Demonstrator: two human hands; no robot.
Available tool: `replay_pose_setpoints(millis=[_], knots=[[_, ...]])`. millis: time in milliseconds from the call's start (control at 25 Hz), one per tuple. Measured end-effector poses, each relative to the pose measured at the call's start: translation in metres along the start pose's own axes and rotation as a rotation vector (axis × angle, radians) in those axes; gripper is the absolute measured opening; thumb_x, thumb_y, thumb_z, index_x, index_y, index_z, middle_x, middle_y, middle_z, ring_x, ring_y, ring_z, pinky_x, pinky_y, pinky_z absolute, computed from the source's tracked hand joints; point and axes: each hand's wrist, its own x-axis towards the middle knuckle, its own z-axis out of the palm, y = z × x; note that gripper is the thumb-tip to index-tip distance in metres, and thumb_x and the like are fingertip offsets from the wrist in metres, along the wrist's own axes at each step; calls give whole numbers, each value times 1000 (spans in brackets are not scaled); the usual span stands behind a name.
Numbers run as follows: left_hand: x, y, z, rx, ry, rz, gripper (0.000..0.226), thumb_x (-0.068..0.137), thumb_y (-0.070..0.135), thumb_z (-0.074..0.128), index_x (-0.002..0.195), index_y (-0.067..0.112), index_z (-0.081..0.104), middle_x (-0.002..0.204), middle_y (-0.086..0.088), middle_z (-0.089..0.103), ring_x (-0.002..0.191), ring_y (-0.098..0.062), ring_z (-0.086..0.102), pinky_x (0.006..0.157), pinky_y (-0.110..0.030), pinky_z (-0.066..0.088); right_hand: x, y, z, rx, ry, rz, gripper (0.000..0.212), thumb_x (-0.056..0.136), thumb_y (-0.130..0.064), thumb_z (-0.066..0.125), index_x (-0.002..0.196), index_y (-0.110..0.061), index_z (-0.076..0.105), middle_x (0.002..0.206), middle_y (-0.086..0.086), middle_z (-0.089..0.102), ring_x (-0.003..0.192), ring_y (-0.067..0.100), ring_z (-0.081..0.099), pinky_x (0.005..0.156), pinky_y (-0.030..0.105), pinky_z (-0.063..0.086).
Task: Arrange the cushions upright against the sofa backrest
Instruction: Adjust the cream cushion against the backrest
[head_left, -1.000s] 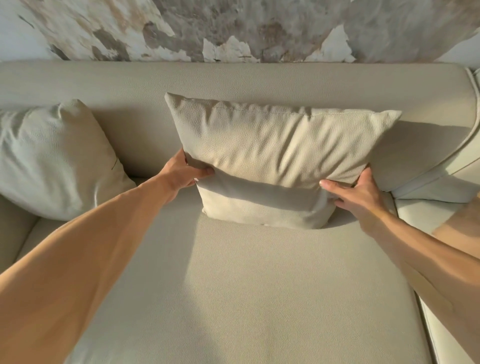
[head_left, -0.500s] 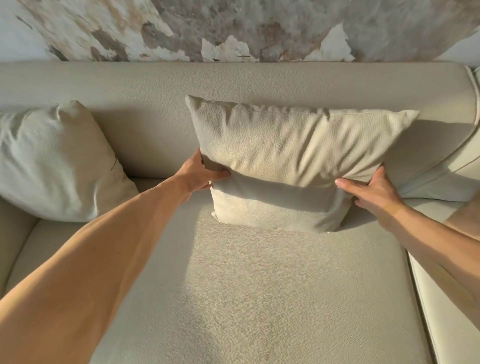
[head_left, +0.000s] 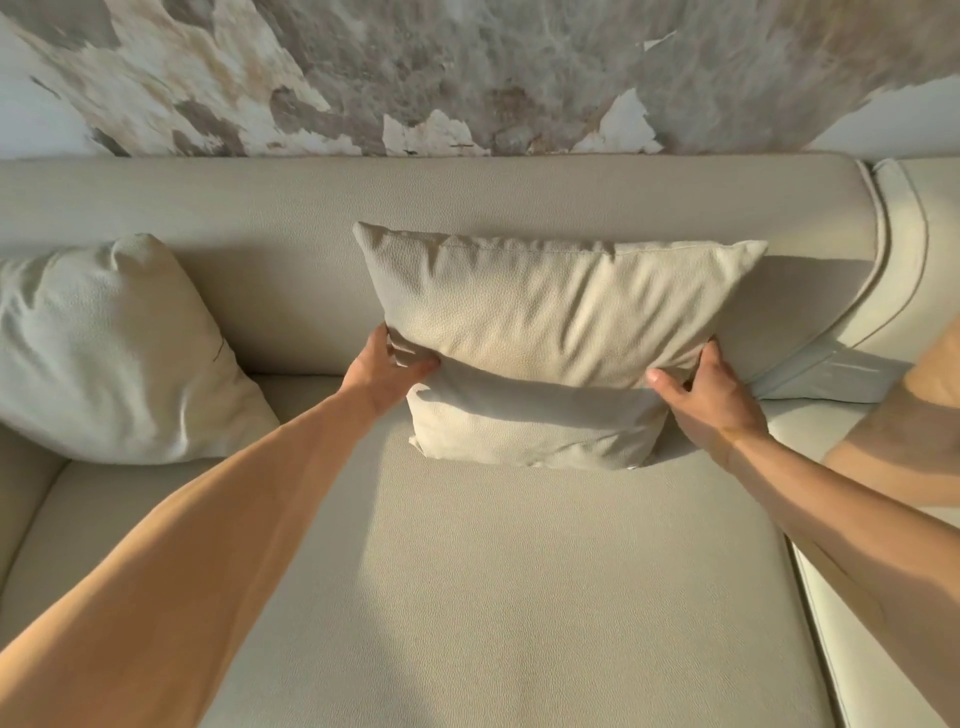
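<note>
both hands gripping cushion

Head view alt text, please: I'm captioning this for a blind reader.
Two bare hands, left hand and right hand, grip the side edges of a beige cushion standing upright against the sofa backrest. A second cushion leans at the left.

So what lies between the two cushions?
Nothing but bare backrest and seat; the left hand grips the middle cushion's near edge, apart from the left cushion. Head view.
</note>
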Motion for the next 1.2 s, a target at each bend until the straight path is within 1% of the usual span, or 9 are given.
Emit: replay_pose_setpoints(millis=[80,160,280,440,600,720,920,1040,1200], knots=[[-4,5,-6,-32,11,16,77,79,38,77,143,24,38,136,3,53,124,-18,51,98,-33,41,-8,-6,-11,-42,-5,-37,82,92,-41,60,148,5,22,147,29,39,131,42,44,96,44,39],[-10,13,-17,-24,6,37,90,76,36,81,150,28,30,143,5,49,130,-19,49,108,-39,39,-22,-17,-27,-145,7,-95,86,94,-42,57,155,-3,12,156,23,28,138,39,36,103,43,33],[-30,33,-34,19,12,59,98,75,42,80,153,30,23,152,7,40,138,-20,40,114,-43,32,-48,-26,-51,-284,13,-203,88,93,-55,50,157,-15,4,162,13,19,143,34,28,106,45,32],[-87,70,-50,85,17,114,96,78,46,76,154,31,20,157,6,34,142,-22,34,113,-38,27,-93,-20,-82,-413,-13,-321,96,79,-83,25,156,-34,-3,164,2,12,147,32,20,110,55,29],[-165,112,-65,156,86,158,97,77,52,74,154,32,21,158,1,31,142,-25,33,112,-41,31,-144,-19,-131,-454,-56,-282,94,78,-85,23,155,-38,-3,166,-4,0,151,31,3,118,56,11],[-220,137,-77,298,110,223,99,74,60,73,154,34,20,158,0,31,144,-23,28,114,-45,30,-184,-12,-173,-448,-65,-280,103,67,-88,11,155,-39,-2,166,-4,-1,152,29,-4,118,54,6],[-290,172,-90,445,198,366,102,72,70,66,154,34,18,161,5,24,149,-21,17,118,-48,23,-229,0,-234,-542,55,-287,84,89,-72,32,156,-34,1,166,-4,4,152,28,2,118,54,13],[-319,180,-88,517,212,450,103,72,76,59,155,34,14,163,5,17,150,-21,11,119,-47,17,-247,1,-260,-549,107,-281,83,89,-72,33,156,-36,0,166,-6,2,152,27,0,118,53,13],[-340,173,-86,551,209,478,105,70,83,51,155,38,7,164,7,10,151,-19,5,120,-47,13,-271,0,-284,-554,174,-230,83,88,-72,34,156,-36,3,166,-6,4,152,27,1,117,53,15]])
